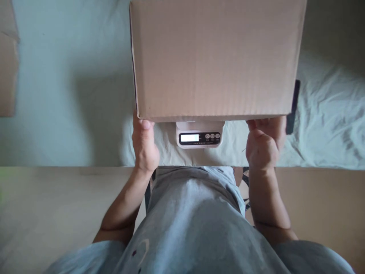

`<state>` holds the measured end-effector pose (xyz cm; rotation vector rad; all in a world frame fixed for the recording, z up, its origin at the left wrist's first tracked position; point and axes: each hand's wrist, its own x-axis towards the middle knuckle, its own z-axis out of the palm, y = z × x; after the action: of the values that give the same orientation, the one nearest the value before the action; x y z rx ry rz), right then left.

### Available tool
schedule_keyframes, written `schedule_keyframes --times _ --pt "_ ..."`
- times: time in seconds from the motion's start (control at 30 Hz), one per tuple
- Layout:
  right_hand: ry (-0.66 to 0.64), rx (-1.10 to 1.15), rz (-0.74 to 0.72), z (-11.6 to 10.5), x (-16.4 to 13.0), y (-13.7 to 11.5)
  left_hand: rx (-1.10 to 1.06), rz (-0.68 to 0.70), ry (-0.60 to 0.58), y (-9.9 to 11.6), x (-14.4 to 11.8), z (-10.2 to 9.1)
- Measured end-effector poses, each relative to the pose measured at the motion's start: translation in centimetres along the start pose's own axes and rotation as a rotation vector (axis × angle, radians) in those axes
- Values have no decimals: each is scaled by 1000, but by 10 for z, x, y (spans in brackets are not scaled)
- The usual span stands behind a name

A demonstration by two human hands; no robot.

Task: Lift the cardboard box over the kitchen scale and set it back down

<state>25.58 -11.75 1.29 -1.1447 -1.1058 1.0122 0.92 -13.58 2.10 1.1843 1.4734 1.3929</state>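
A large brown cardboard box (pixel 216 57) fills the upper middle of the head view, its near edge toward me. My left hand (pixel 145 146) grips the box at its near left corner, thumb against the near edge and the other fingers mostly hidden. At the near right, my right hand (pixel 264 144) holds the same box, fingers curled up under its edge. Between my hands, a white digital scale (pixel 199 142) juts out from beneath the box. Its display is lit but unreadable, with several round buttons beside it. Whether the box rests on the scale is hidden.
A wrinkled pale green cloth (pixel 102 144) covers the table, whose front edge runs just before my body. Part of a dark flat object (pixel 293 110) shows past the box's right side. Another piece of cardboard (pixel 8 72) lies at the far left.
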Motion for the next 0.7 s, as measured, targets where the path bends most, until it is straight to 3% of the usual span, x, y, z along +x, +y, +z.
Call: schedule_keyframes --times 0.33,0.7 --pt "31 -61 -47 -3 3 12 -49 -18 75 -16 -2 2" --pt "62 -72 -12 -22 -3 21 -15 -73 98 -25 -15 -9"
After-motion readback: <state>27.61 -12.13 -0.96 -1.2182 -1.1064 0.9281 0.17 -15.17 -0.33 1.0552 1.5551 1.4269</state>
